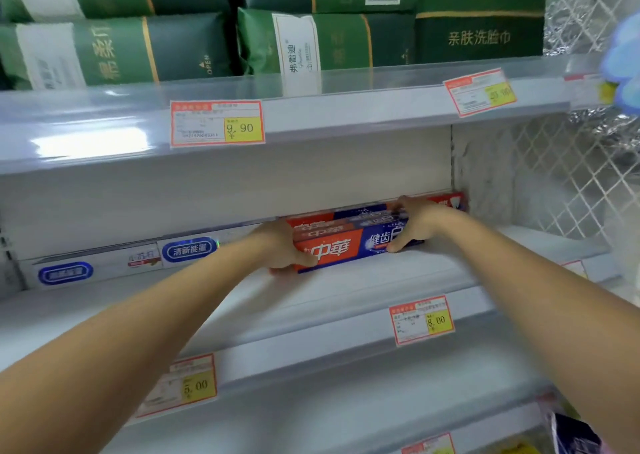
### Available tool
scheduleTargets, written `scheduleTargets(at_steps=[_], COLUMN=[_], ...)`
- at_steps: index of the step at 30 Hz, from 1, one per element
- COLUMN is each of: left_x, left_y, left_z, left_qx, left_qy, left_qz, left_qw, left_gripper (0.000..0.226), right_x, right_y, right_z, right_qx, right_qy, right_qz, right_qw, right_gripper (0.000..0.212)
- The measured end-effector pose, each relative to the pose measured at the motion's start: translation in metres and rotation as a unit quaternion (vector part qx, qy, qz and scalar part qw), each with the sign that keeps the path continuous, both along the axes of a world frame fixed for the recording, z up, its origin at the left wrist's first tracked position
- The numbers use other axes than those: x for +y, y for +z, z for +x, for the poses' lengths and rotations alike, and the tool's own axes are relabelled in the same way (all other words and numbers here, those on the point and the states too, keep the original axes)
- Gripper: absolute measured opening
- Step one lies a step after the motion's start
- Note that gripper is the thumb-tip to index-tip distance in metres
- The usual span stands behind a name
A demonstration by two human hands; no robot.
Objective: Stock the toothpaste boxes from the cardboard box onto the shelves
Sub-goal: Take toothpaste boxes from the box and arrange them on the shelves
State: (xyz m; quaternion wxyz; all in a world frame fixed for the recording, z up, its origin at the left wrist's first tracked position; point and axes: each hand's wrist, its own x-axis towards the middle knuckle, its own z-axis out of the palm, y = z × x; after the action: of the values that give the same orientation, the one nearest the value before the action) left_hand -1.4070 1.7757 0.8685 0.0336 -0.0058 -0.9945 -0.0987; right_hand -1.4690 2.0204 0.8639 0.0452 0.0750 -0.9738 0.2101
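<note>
Toothpaste boxes (341, 251): long, red-and-blue, white lettering, stacked.
Left hand (278, 249): was wrapped tightly round the left end.
Right hand (415, 223): was clasped over the top.

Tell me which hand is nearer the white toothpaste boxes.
Left. The left hand grips the red-and-blue boxes just right of the white toothpaste boxes; the right hand holds that stack's opposite end, farther right.
</note>
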Motion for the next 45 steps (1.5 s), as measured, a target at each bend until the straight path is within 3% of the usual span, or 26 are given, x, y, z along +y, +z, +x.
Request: scheduleTargets(at_steps=[6,10,17,21,27,31,33,35,36,38,40,43,45], left_x=[-0.007,-0.009,-0.013,-0.016,-0.013,-0.005,0.003,0.011,0.014,0.017,0.020,0.021,0.022], left_y=[-0.007,-0.013,-0.018,-0.017,-0.019,-0.005,0.004,0.007,0.003,-0.011,-0.031,-0.075,-0.114], left_z=[-0.028,-0.033,-0.036,-0.034,-0.036,-0.013,0.010,0.036,0.049,0.081,0.118,0.160,0.178], left_qx=[-0.008,0.019,0.059,0.034,0.035,0.017,0.014,0.063,0.115,0.239,0.323,0.309,0.280], left_qy=[0.007,0.001,0.013,0.014,0.029,0.031,0.032,0.011,-0.019,-0.122,-0.237,-0.328,-0.360], left_qz=[0.148,0.162,0.090,0.153,0.102,0.062,0.018,-0.046,-0.050,0.040,0.170,0.248,0.271], left_qw=[0.989,0.987,0.994,0.987,0.994,0.997,0.999,0.997,0.992,0.962,0.900,0.857,0.848], left_gripper=[0.046,0.037,0.049,0.032,0.042,0.019,0.017,0.016,0.019,0.025,0.026,0.036,0.045], right_x=[-0.001,0.001,-0.003,-0.003,0.003,-0.007,-0.007,-0.010,-0.013,-0.015,-0.017,-0.019,-0.021], right_y=[-0.001,0.001,-0.004,-0.008,-0.016,0.000,0.008,0.014,0.014,0.007,-0.007,-0.036,-0.060], right_z=[-0.015,-0.028,-0.039,-0.040,-0.053,-0.015,-0.003,0.020,0.034,0.063,0.099,0.156,0.187], right_qx=[-0.007,-0.057,-0.064,-0.057,-0.058,-0.045,-0.008,0.039,0.067,0.148,0.240,0.318,0.314], right_qy=[-0.062,-0.061,-0.053,-0.057,-0.033,-0.060,-0.065,-0.037,-0.021,-0.004,0.018,0.041,0.046], right_qz=[-0.041,-0.119,-0.162,-0.172,-0.173,-0.155,-0.146,-0.168,-0.180,-0.192,-0.226,-0.282,-0.274], right_qw=[0.997,0.989,0.983,0.982,0.983,0.985,0.987,0.984,0.981,0.970,0.944,0.904,0.908], right_gripper=[0.054,0.056,0.062,0.062,0.069,0.063,0.061,0.065,0.066,0.060,0.044,0.020,0.025])
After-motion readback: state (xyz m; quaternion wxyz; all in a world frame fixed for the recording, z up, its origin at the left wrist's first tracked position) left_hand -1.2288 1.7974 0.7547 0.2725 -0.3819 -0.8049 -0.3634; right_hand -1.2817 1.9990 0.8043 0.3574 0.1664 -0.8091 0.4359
